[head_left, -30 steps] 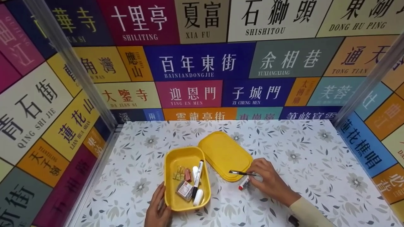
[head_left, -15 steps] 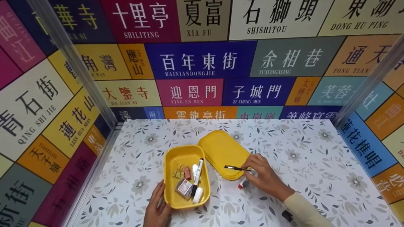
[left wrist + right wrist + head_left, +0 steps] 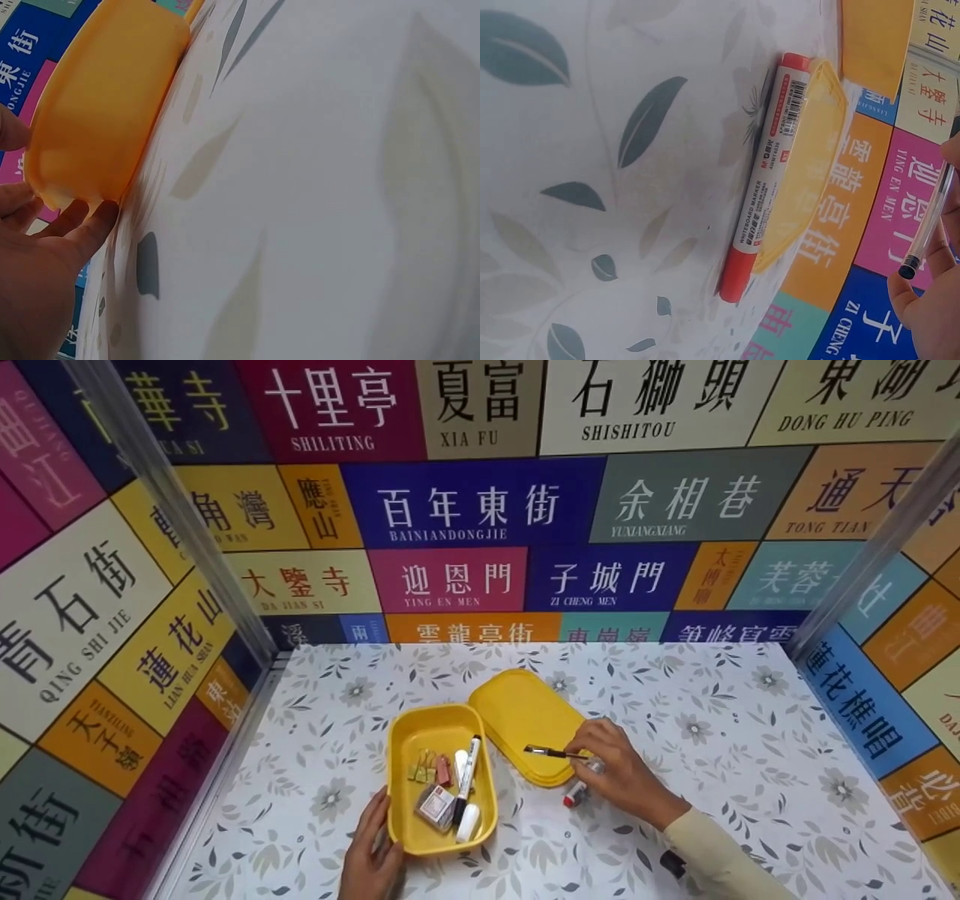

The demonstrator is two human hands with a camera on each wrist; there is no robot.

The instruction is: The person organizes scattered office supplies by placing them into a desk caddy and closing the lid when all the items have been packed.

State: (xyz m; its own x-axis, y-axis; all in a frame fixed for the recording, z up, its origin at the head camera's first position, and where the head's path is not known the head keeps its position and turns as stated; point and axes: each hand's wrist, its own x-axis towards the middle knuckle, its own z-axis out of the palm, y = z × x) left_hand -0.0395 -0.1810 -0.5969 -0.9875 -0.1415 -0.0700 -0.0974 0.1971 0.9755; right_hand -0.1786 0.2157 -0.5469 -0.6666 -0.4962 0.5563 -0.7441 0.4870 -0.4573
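In the head view a yellow plastic box (image 3: 442,844) stands with its top off. It holds binder clips (image 3: 421,769), a red item (image 3: 442,771), a small labelled pack (image 3: 436,805), a white marker with a black cap (image 3: 466,776) and a white rounded item (image 3: 468,823). My left hand (image 3: 373,847) holds the near left corner of the box, fingers and thumb against its walls. With its fingertips my right hand (image 3: 619,772) pinches a clear pen with a black cap (image 3: 546,751), above the lid's near right corner. Below that hand a red whiteboard marker (image 3: 769,172) lies on the table.
The yellow lid (image 3: 525,712) lies flat just right of the box. A black object (image 3: 673,864), partly hidden, lies by the right sleeve. The table (image 3: 300,750) has a leaf-patterned cover, with sign-printed walls (image 3: 480,502) at the back and sides.
My right hand has moved left with the pen, further over the lid and nearer the box. My left hand stays at the box corner.
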